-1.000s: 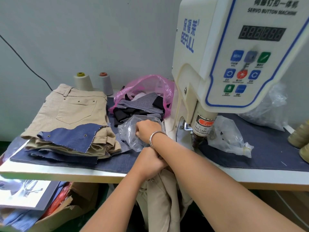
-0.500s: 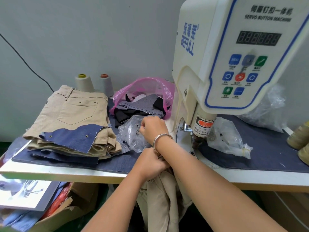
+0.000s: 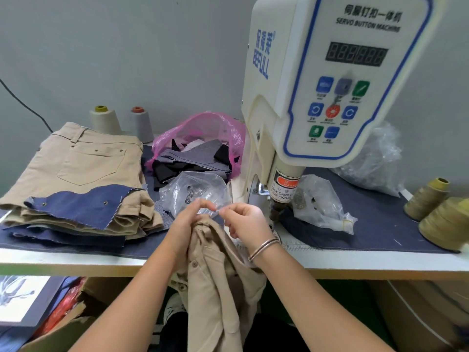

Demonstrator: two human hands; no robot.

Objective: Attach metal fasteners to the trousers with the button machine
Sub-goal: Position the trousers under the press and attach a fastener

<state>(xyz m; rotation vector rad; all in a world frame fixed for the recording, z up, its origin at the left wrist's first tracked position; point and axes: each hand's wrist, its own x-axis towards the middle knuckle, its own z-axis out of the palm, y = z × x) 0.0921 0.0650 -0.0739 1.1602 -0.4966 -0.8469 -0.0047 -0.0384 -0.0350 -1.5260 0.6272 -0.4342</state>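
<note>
Khaki trousers hang over the table's front edge, and my left hand is closed on their bunched top. My right hand, with a bangle on the wrist, is just to the right; its thumb and forefinger pinch a small metal fastener that is blurred. Both hands are in front of a clear bag of fasteners. The white button machine towers at the right, with its punch head close to my right hand.
A stack of khaki trousers with a blue denim scrap lies at left. A pink bag of scraps, thread cones, more clear bags and yellow cones crowd the blue mat. A cardboard box sits below.
My right hand has come out of the clear bag and moved right and toward me with pinched fingers. My left hand has lifted the trousers' top above the table edge.
</note>
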